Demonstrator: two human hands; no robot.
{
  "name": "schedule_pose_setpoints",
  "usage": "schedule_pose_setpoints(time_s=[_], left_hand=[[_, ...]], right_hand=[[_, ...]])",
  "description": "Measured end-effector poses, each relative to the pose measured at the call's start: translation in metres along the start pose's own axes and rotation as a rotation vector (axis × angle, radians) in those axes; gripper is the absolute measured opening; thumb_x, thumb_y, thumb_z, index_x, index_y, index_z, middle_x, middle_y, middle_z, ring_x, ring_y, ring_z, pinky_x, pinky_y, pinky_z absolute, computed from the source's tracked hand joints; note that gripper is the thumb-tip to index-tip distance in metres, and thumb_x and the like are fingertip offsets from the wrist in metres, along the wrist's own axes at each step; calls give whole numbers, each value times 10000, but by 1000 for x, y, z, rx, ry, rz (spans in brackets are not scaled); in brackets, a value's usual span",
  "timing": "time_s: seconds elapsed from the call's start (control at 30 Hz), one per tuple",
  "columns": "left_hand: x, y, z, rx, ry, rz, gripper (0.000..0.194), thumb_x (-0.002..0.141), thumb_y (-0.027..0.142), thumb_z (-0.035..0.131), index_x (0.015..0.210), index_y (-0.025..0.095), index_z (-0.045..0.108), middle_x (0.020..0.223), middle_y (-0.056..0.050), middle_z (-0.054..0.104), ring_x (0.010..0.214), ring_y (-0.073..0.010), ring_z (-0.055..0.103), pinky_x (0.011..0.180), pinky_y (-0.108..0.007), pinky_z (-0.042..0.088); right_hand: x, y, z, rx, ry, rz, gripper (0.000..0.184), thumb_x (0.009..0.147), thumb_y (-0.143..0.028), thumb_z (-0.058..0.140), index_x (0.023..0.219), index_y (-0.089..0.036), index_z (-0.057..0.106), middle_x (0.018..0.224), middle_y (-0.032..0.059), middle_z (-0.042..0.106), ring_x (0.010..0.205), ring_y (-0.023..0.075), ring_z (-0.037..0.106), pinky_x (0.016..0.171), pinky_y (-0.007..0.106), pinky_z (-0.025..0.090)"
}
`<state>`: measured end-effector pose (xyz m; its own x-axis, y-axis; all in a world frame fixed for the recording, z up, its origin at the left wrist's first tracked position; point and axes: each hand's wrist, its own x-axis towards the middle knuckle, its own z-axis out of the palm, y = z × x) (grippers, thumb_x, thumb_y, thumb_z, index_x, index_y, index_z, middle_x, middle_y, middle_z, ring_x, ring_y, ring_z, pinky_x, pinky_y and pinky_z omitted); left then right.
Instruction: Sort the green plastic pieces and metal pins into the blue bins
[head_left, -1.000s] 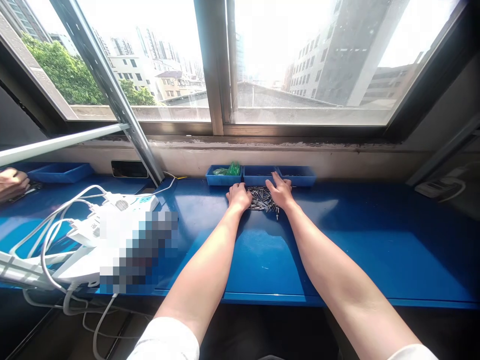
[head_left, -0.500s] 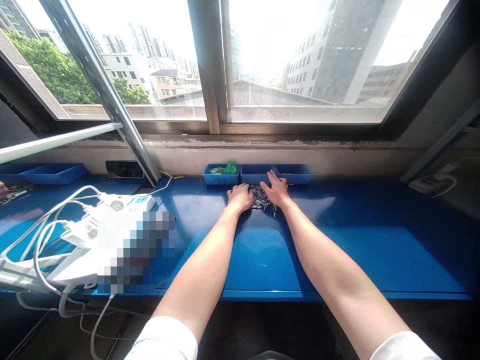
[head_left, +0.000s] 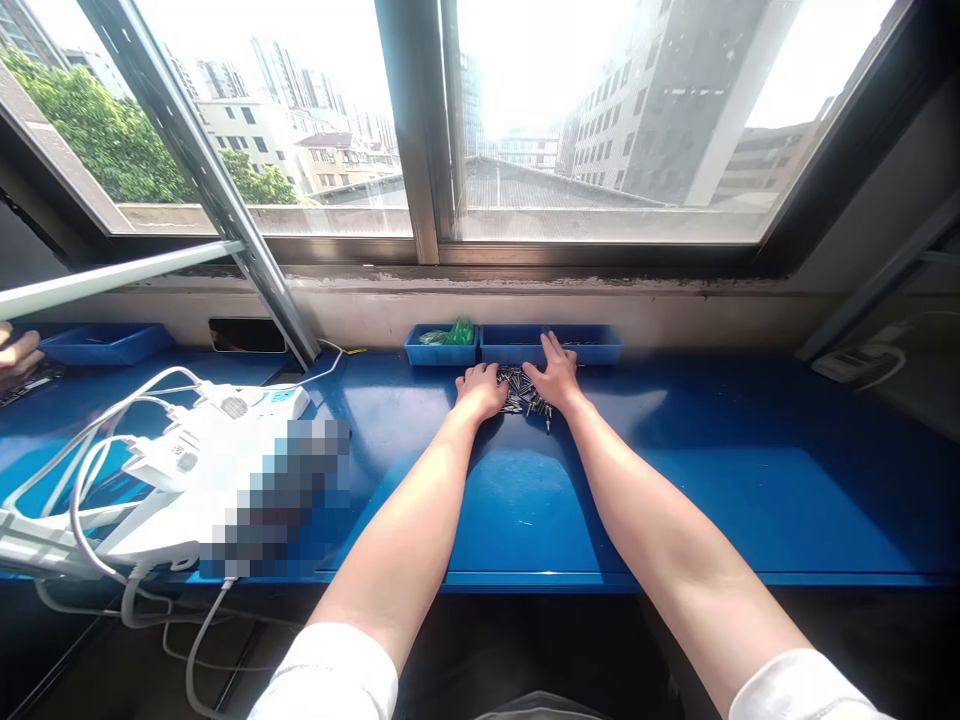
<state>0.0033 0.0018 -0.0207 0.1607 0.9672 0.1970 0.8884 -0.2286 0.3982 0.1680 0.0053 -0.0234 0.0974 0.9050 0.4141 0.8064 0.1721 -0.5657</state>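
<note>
A pile of small metal pins [head_left: 520, 390] lies on the blue bench [head_left: 675, 470] just in front of three small blue trays. My left hand [head_left: 480, 387] rests at the pile's left edge with its fingers curled onto the pins. My right hand [head_left: 553, 370] lies flat over the pile's right side, fingers stretched toward the middle tray [head_left: 512, 345]. The left tray [head_left: 441, 345] holds green pieces. The right tray [head_left: 592, 345] shows little inside.
White power strips and cables [head_left: 172, 460] crowd the bench's left part. Another person's hand [head_left: 16, 352] shows at the far left beside a blue tray [head_left: 105, 343]. A slanted metal bar [head_left: 225, 210] meets the bench. A white device [head_left: 859, 362] sits far right.
Both hands have stayed on the pin pile, drawing slightly closer together. The view has shifted a little. The other person's hand at far left left the view, then came back.
</note>
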Motion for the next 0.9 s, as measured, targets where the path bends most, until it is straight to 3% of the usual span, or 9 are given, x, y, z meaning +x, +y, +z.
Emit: schedule_pose_setpoints(time_s=[0.1,0.2,0.3,0.57,0.8,0.9], left_hand=[[1,0,0,-6,-9,-13,485,859,394,386,1311,237,465,1412,-109,431,1286,-316,364,1011,-468,301],[2,0,1,-5,-14,-5,463,865,368,371,1300,248,476,1406,-94,445,1277,-309,378,1002,-464,310],[1,0,1,8,-13,23,434,864,360,366,1248,243,530,1366,-91,491,1239,-320,410,969,-477,332],[0,-1,2,-10,4,49,345,857,372,400,1094,299,640,1295,-38,564,1200,-303,447,954,-446,343],[-1,0,1,-31,14,72,329,857,354,412,1065,318,663,1280,-18,582,1201,-309,444,949,-460,335],[-3,0,1,-36,8,70,338,865,366,400,1082,328,656,1289,-4,576,1209,-304,438,958,-462,324]], right_hand=[[0,0,-1,28,74,-30,658,786,-398,479,1397,-183,364,1488,53,310,1249,286,333,1012,434,318],[0,1,-2,51,140,-77,444,795,-297,444,1194,-156,581,1269,81,552,1173,256,421,995,390,354],[1,3,0,54,54,-108,321,799,-263,431,988,-173,675,1013,74,654,1039,229,509,950,354,396],[2,1,10,-127,-236,-78,465,819,-364,454,1230,-186,578,1278,85,543,1168,310,421,982,411,354],[1,-3,9,-158,-279,-60,509,843,-379,439,1334,-249,474,1319,90,492,1196,329,389,988,434,337],[0,-4,8,-138,-283,-47,440,849,-383,439,1259,-267,550,1293,84,502,1184,312,397,985,419,337]])
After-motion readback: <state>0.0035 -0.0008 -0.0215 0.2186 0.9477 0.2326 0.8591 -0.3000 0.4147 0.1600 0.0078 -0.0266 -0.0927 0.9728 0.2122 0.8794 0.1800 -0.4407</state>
